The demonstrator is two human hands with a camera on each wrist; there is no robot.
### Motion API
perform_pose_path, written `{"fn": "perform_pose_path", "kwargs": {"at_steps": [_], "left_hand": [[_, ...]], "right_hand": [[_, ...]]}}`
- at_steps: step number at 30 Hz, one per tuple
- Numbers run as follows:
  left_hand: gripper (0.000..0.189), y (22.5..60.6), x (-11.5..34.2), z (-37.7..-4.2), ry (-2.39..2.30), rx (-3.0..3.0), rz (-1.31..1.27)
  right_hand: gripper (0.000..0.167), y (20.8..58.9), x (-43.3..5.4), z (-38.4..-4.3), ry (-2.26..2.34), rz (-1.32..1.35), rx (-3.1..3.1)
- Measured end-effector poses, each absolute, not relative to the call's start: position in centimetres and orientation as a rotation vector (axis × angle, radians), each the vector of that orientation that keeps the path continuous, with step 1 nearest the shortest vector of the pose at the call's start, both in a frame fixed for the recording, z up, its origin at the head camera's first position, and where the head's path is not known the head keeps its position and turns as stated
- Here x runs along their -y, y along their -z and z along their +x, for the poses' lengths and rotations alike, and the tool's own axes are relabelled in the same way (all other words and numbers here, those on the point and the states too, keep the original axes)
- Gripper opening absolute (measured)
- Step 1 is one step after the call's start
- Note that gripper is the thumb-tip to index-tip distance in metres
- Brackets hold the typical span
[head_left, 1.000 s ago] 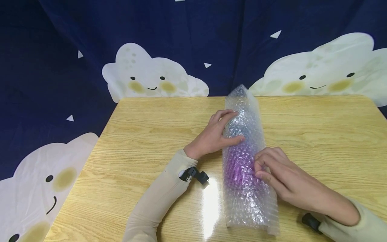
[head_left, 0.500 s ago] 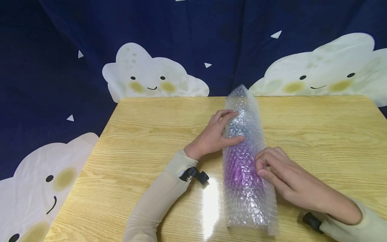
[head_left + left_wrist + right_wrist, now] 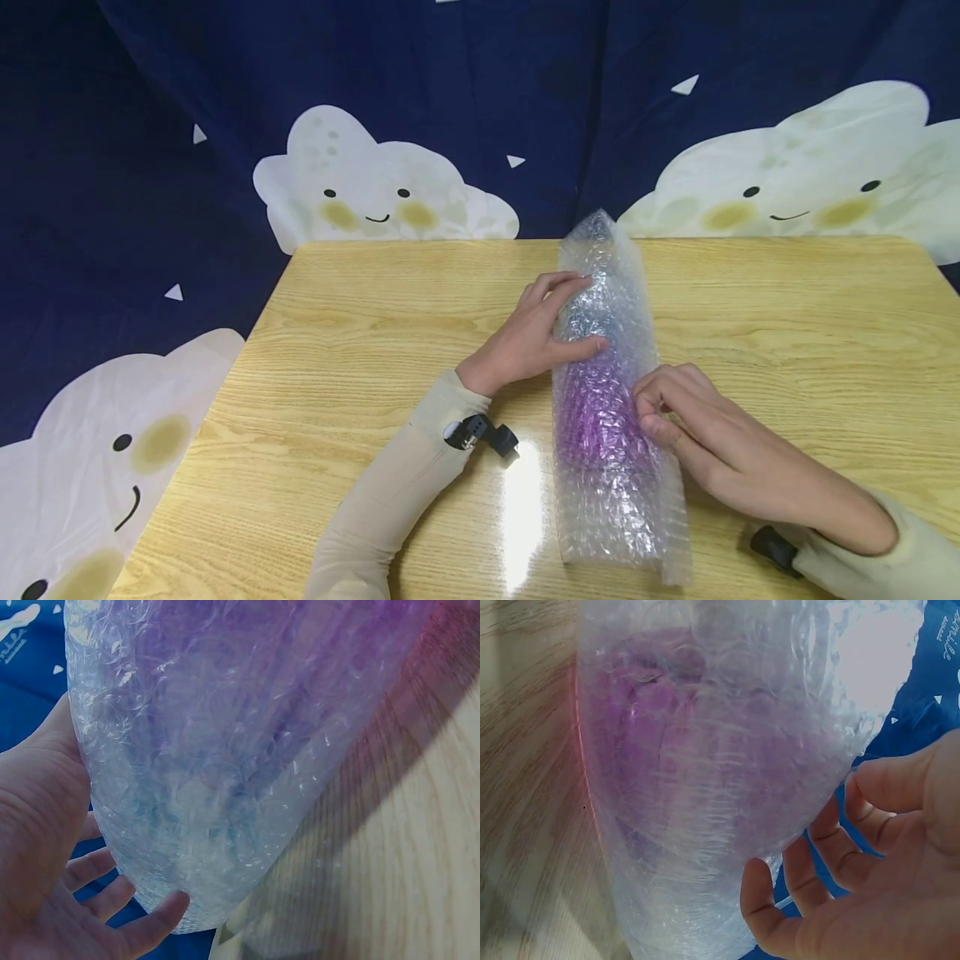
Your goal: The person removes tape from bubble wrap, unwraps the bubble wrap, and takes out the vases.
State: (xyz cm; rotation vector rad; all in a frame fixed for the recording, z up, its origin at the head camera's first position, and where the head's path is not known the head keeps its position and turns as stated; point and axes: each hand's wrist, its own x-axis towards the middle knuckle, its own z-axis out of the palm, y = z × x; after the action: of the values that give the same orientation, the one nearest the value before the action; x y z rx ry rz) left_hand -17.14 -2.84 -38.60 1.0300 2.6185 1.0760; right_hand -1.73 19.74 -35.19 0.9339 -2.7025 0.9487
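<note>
A long bundle of clear bubble wrap [image 3: 618, 521] lies lengthwise on the table. Through the plastic shows an object [image 3: 596, 417] that shades from purple to pale blue; the layers blur its kind. My left hand [image 3: 528, 337] rests on the bundle's upper left side, fingers spread and thumb lying across the top. In the left wrist view its fingertips touch the curved plastic. Lower down on the right side, my right hand [image 3: 708, 442] pinches the wrap's loose edge between thumb and forefinger, the other fingers curled against the side in the right wrist view.
The wooden table [image 3: 360, 317] carries the bundle, whose pointed far end reaches the back edge. Behind hangs a dark blue curtain [image 3: 420, 67] with smiling white clouds. A small black device [image 3: 487, 433] is fixed to the left sleeve, another [image 3: 774, 552] to the right.
My right hand has shifted very slightly to the right with the pinched edge. The left hand and the bundle look unmoved.
</note>
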Motion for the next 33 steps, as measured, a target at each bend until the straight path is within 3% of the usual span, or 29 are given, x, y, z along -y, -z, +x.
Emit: {"fn": "perform_pose_path", "kwargs": {"at_steps": [23, 33], "left_hand": [[0.086, 38.5, 2.9, -17.2, -1.057, -2.617, 1.021], [0.087, 38.4, 2.9, -17.2, -1.048, -2.618, 1.027]], "right_hand": [[0.034, 35.6, -19.5, -2.6, -1.012, 0.881, 2.603], [0.035, 36.3, -19.7, -3.5, -1.187, 0.734, 2.491]]}}
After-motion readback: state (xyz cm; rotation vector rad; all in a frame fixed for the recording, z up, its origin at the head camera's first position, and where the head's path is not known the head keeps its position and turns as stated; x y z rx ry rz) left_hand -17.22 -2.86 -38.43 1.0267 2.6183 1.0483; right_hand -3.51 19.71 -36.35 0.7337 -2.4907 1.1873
